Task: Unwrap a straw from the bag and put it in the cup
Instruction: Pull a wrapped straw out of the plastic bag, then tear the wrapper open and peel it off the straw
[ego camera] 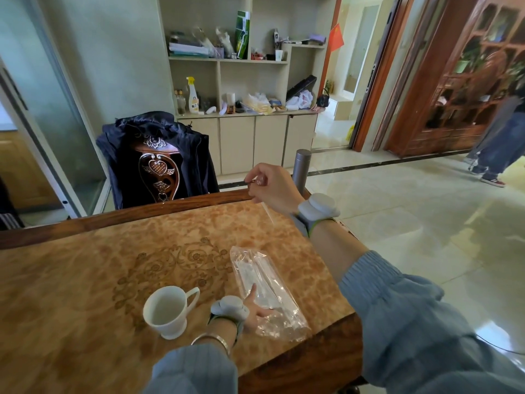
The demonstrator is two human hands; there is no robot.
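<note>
Marbled worktop (85, 280) carries a white cup (167, 311) at about seven o'clock and a clear bag (264, 291) at five. Left hand (255, 311) lies flat, fingers spread, on the bag. Right hand (270, 186), raised at twelve o'clock, pinches a wrapped straw (267, 213) hanging down from its fingers.

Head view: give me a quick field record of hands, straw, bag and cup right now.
left hand: resting on the near end of the bag, pinning it to the table
right hand: raised above the table's far edge, pinching a wrapped straw
straw: hangs down from the fingers, clear wrapper apparently on
bag: clear plastic, flat on the table
cup: white, upright, left of the bag, no straw inside
</note>
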